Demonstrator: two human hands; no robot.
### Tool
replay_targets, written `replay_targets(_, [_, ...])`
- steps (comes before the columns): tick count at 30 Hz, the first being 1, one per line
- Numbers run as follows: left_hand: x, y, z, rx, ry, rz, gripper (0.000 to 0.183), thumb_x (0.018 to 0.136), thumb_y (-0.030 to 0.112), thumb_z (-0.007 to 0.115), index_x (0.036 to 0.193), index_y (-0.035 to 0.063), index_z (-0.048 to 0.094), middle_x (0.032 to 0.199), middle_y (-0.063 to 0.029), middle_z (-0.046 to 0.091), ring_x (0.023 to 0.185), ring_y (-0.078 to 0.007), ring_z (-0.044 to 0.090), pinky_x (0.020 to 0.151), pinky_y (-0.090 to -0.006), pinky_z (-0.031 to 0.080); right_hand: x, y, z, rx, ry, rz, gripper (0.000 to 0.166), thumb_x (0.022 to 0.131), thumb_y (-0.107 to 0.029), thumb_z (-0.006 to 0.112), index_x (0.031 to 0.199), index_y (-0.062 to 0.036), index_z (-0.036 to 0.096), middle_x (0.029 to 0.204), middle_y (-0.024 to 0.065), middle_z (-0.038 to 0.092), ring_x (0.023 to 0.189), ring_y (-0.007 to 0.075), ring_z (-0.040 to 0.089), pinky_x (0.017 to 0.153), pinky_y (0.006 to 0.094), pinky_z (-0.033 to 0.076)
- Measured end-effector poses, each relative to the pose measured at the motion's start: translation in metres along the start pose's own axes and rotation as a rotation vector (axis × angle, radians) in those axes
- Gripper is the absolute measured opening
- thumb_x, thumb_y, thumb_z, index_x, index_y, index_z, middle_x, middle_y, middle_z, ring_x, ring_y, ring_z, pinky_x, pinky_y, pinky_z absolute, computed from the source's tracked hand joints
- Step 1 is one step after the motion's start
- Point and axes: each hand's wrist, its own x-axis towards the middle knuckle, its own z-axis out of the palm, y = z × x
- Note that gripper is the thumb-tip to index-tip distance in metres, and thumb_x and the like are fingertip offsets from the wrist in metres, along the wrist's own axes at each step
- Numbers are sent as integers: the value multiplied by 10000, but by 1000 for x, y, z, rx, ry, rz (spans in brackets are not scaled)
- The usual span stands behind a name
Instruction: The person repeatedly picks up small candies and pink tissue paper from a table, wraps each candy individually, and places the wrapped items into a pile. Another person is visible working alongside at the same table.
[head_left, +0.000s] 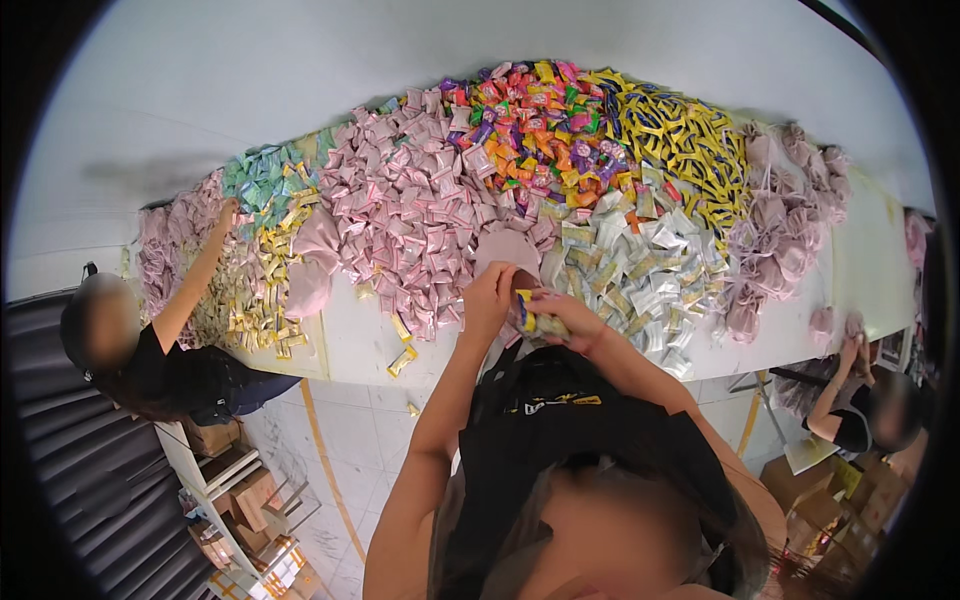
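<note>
My left hand (487, 296) grips the rim of a pink fabric pouch (508, 249) over the front middle of the table. The pouch's mouth faces me and gapes. At that mouth, my right hand (568, 319) is closed around several wrapped sweets. One is a yellow-and-blue packet (525, 310); a clear-wrapped piece (551, 328) shows lower down. Beyond the pouch spreads a heap of pink-wrapped sweets (420, 199). White and clear packets (645, 270) lie to its right. Farther back are a multicoloured pile of sweets (540, 127) and a heap of yellow-and-blue packets (682, 139).
Filled pink pouches (780, 225) crowd the white table (360, 330) at right. Teal packets (262, 180), yellow packets (274, 300) and another pink pouch (311, 262) lie left. A co-worker's hand (230, 212) touches the teal pile; another person's hands (855, 352) hold a pouch.
</note>
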Motion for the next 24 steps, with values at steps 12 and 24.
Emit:
replay_targets(12, [-55, 22, 8, -55, -10, -3, 90, 828, 127, 571, 786, 48, 576, 639, -115, 577, 537, -253, 567, 487, -328, 426, -36, 22, 7, 482, 63, -49, 269, 836, -246, 488, 1000, -51, 575, 981, 106, 597, 957, 252, 556, 904, 454, 423])
replay_targets(24, [-80, 26, 23, 36, -57, 109, 65, 801, 135, 587, 791, 71, 586, 736, -75, 495, 644, -268, 549, 537, -343, 426, -67, 37, -11, 135, 245, -112, 379, 830, -165, 493, 1170, -8, 431, 1137, 142, 525, 1074, 302, 503, 898, 516, 404])
